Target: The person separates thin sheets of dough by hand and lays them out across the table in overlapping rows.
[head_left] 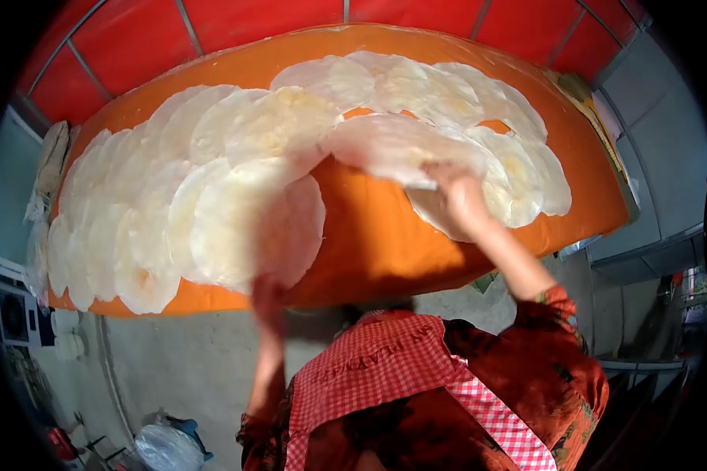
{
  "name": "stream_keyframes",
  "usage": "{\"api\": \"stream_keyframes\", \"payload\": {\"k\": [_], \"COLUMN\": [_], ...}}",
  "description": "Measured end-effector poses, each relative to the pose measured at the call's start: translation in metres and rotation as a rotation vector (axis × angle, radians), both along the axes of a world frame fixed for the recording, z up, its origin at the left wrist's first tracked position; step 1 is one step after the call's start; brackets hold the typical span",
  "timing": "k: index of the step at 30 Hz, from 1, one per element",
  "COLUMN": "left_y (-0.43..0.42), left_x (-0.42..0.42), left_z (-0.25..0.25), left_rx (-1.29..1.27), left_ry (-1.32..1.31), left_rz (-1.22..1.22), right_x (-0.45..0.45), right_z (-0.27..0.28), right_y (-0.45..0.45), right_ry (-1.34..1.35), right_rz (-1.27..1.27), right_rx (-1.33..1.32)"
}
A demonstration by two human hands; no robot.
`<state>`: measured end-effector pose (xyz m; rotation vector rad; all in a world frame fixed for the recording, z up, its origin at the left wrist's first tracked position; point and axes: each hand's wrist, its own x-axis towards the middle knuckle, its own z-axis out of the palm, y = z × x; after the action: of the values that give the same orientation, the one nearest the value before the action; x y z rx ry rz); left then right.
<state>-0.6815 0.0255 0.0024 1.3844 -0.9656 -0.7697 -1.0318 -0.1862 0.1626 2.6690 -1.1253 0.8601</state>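
Note:
Many thin, pale round sheets [141, 259] lie overlapping on an orange cloth [353, 228] that covers a table. My right hand [457, 192] is at the near right edge of a blurred round sheet [393, 145], with its fingers closed on that edge. This sheet overlaps others at the middle right. My left hand [269, 294] is smeared by motion at the table's near edge, beside the lower rim of another round sheet [291, 228]; its fingers cannot be made out. Orange cloth shows between the left and right groups of sheets.
Red panels with grey bars [275, 20] stand behind the table. On the floor at the lower left lies a clear plastic bag [169, 447], and a white appliance [16, 314] stands at the far left. Folded material [51, 165] lies along the table's left end.

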Motion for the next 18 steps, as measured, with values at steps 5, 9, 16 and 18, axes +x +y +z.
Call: {"api": "stream_keyframes", "payload": {"k": [5, 9, 16, 18], "left_y": [-0.048, -0.064, -0.067, -0.067], "left_x": [-0.141, -0.180, -0.187, -0.198], "left_z": [-0.039, -0.021, -0.022, -0.013], "left_rx": [0.271, 0.188, 0.194, 0.178], "left_ry": [1.311, 1.167, 1.073, 1.015], "left_rz": [-0.507, -0.496, -0.406, -0.374], "right_x": [-0.016, -0.036, -0.061, -0.059], "right_z": [-0.118, -0.153, -0.158, -0.158], "right_y": [0.071, 0.082, 0.064, 0.063], "right_ry": [0.077, 0.083, -0.200, -0.233], "right_rz": [0.206, 0.287, 0.300, 0.321], "right_rx": [0.377, 0.415, 0.590, 0.460]}}
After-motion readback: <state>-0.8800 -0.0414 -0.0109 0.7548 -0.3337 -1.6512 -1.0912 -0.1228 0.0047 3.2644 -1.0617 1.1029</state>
